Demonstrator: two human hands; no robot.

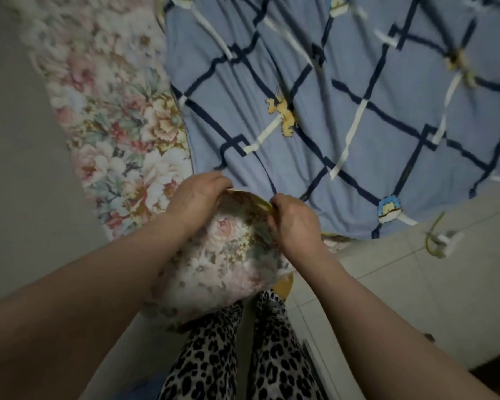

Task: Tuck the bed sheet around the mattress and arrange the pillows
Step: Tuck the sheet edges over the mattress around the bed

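Head view: I see my left hand [198, 194] and right hand [293, 219] pinching the floral sheet [223, 255] at the mattress corner (soft, floppy, probably light); best gripped along its yellow hem [250, 199].

Both hands [243, 209] grip the floral pillow [217, 264] — beside blue sheet [329, 96].

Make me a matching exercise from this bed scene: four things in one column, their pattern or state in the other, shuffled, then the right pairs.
Things:
1. blue sheet
2. floral cover
3. trousers
4. hands: left hand, right hand

Descriptions:
A. leopard print
B. gripping the floral fabric's yellow-trimmed edge at the bed's corner
C. dark grid lines with white strips
D. pink and cream flowers, along the bed's left side

Pairs: 1-C, 2-D, 3-A, 4-B
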